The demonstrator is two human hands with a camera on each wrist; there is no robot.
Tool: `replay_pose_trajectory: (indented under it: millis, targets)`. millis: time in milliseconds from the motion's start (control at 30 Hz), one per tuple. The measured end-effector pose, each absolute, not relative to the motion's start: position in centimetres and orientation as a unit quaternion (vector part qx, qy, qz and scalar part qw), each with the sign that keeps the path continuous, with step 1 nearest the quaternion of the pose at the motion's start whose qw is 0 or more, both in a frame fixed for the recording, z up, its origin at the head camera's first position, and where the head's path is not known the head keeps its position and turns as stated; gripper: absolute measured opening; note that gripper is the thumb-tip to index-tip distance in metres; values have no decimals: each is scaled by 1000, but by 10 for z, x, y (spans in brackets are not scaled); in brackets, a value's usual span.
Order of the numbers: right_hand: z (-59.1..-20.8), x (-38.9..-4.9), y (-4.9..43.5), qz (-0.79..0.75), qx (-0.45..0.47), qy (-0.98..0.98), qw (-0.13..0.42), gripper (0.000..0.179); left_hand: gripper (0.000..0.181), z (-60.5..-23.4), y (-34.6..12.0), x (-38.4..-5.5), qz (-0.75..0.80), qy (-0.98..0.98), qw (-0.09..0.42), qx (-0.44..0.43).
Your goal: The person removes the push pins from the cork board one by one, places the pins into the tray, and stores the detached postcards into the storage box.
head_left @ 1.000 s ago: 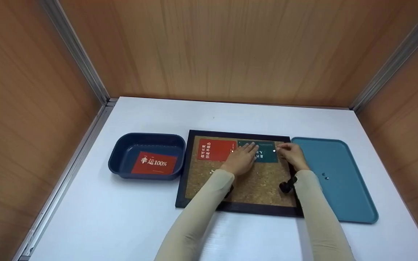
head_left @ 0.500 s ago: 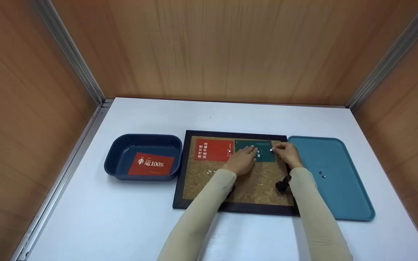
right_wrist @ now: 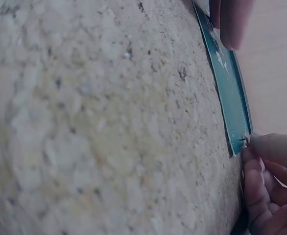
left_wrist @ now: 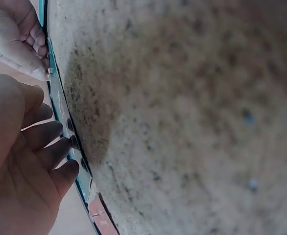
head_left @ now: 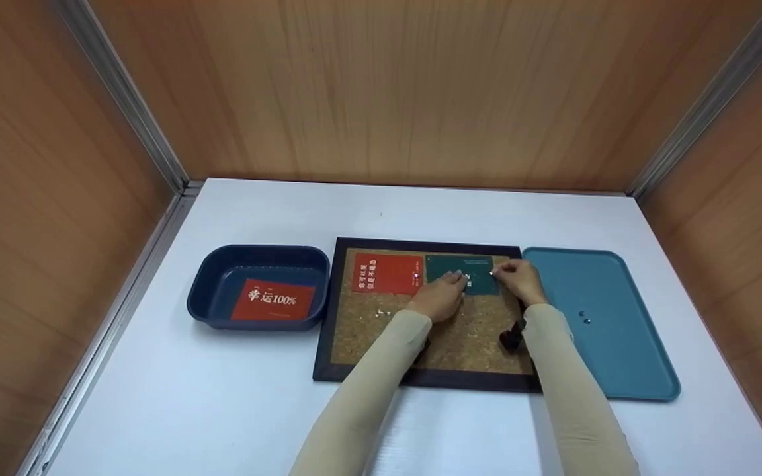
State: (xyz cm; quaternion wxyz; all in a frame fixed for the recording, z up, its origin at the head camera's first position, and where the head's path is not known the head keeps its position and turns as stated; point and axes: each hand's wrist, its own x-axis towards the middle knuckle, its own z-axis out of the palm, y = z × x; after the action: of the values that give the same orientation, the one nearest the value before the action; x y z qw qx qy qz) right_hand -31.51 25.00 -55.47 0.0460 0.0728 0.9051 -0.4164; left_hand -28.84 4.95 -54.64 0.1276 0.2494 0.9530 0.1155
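The black-framed rectangular cork board (head_left: 473,337) lies between the navy-blue rounded basin (head_left: 268,270), left, and the flat teal tray (head_left: 619,340), right. One red rectangular card (head_left: 273,300) lies in the basin. Near the board's far edge, a second red card (head_left: 389,273) lies left of a green rectangular card (head_left: 478,269).

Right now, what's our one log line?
left hand: over green card; right hand: pinches pin at card's edge; tub: one red card

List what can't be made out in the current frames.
Head: lower-left part of the green card, hidden by the left hand.
Head: fine print on the pinned-up red card, too small.
Right wrist: whether the pin at the right hand has pierced the cork, too small.
Left wrist: cork grain, blurred.
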Motion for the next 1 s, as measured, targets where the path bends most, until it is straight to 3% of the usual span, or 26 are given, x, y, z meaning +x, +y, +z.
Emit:
replay_pose_trajectory:
  millis: [1000]
  targets:
    - [-556, -317, 245, -356, 44, 932, 51, 26, 48, -549, 51, -286, 119, 953, 138, 240]
